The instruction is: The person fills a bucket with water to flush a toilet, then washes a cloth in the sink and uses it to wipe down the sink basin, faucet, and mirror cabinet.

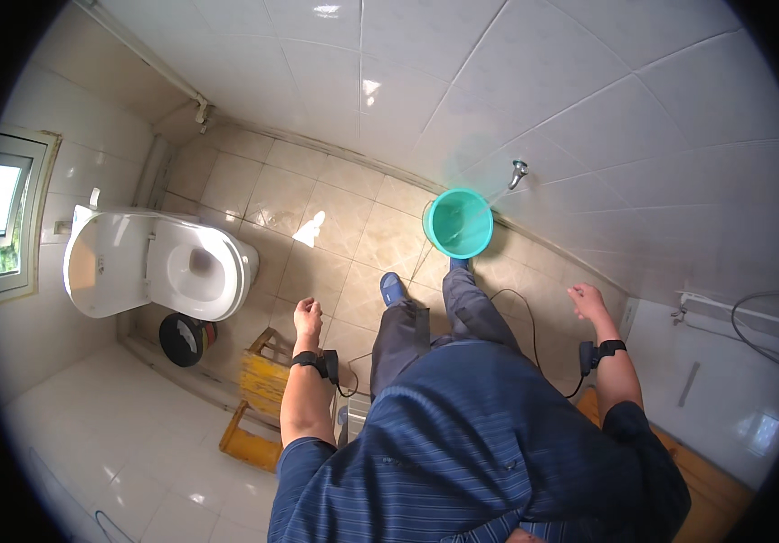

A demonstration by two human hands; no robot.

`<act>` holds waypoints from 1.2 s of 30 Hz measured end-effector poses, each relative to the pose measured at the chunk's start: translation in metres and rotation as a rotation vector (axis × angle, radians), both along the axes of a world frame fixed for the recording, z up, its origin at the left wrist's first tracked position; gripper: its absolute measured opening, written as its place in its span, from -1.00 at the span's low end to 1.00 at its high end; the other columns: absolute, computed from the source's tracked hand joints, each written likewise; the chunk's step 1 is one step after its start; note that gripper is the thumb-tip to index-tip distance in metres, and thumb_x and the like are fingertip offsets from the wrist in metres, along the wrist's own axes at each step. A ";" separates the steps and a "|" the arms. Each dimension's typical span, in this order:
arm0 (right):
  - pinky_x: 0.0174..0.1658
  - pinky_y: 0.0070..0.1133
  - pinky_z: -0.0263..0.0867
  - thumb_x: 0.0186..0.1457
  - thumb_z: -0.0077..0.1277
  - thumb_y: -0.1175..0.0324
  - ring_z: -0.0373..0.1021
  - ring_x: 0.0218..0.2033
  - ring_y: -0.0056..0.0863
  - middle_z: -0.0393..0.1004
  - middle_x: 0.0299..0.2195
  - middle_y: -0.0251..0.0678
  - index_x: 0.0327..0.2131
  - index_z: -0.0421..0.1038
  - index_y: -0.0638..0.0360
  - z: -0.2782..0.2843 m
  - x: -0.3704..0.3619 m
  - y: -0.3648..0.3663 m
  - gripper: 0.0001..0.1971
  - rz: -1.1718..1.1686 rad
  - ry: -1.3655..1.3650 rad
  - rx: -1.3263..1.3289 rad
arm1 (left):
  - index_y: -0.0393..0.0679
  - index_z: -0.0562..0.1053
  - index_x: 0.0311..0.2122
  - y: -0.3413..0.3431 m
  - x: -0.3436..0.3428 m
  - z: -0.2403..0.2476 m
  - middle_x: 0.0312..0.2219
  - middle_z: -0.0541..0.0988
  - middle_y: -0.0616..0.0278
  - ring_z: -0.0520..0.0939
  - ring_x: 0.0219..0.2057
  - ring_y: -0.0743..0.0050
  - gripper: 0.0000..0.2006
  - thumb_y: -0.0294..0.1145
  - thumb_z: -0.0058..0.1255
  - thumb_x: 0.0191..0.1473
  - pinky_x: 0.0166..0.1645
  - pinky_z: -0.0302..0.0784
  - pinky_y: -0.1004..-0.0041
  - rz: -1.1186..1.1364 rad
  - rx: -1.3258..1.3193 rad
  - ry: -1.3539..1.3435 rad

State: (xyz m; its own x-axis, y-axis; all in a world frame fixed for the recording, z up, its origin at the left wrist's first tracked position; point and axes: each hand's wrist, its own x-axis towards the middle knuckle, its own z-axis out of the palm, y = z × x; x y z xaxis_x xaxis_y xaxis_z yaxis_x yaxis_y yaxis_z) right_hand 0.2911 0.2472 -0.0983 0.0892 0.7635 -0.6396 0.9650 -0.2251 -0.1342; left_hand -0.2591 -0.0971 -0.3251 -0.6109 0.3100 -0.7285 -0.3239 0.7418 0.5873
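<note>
My left hand hangs over the floor with fingers loosely bent and nothing visible in them. The yellow wooden stool is nearest to it, lower and to the left. My right hand is held out near the right wall, empty, its fingers slightly curled and apart. A green bucket stands on the floor ahead of my feet, well away from both hands. Above its right rim a metal tap sticks out of the wall, and a faint stream seems to fall from it into the bucket.
A white toilet with its lid raised stands at the left, near a window. A round dark bin sits below it. My blue slipper rests on the tiled floor. Cables hang from both wrist straps.
</note>
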 end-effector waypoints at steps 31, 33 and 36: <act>-0.67 -0.58 0.33 0.09 0.02 0.31 0.41 -0.67 -0.54 0.46 -0.55 -0.27 -0.17 0.42 0.32 -0.070 -0.081 0.053 -0.71 0.615 0.341 -0.309 | -0.27 0.47 -0.11 -0.094 0.204 0.029 -0.26 0.60 -0.01 0.61 -0.22 0.23 -0.67 -0.34 0.05 0.02 -0.10 0.50 0.36 0.630 0.070 0.144; -0.67 -0.58 0.35 0.12 0.00 0.31 0.41 -0.66 -0.51 0.44 -0.51 -0.24 -0.20 0.40 0.31 -0.086 -0.067 0.068 -0.74 0.591 0.352 -0.401 | -0.27 0.44 -0.07 -0.067 0.221 0.048 -0.26 0.58 0.07 0.60 -0.29 0.39 -0.67 -0.35 0.03 0.06 -0.24 0.53 0.43 0.549 0.104 0.289; -0.64 -0.54 0.37 0.14 -0.03 0.30 0.42 -0.65 -0.46 0.44 -0.49 -0.20 -0.19 0.38 0.31 -0.089 -0.068 0.073 -0.74 0.785 0.255 -0.446 | -0.28 0.44 -0.07 -0.037 0.271 0.097 -0.25 0.58 0.07 0.58 -0.20 0.34 -0.67 -0.34 0.03 0.06 -0.08 0.49 0.41 0.581 0.142 0.293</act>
State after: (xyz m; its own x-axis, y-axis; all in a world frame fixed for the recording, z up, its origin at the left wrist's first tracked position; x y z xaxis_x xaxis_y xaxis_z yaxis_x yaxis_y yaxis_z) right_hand 0.2232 0.3201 -0.1872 -0.5305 0.2259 -0.8170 0.8162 0.3965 -0.4203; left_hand 0.0121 -0.1346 -0.2283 -0.8743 -0.0492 -0.4829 -0.4596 0.4037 0.7911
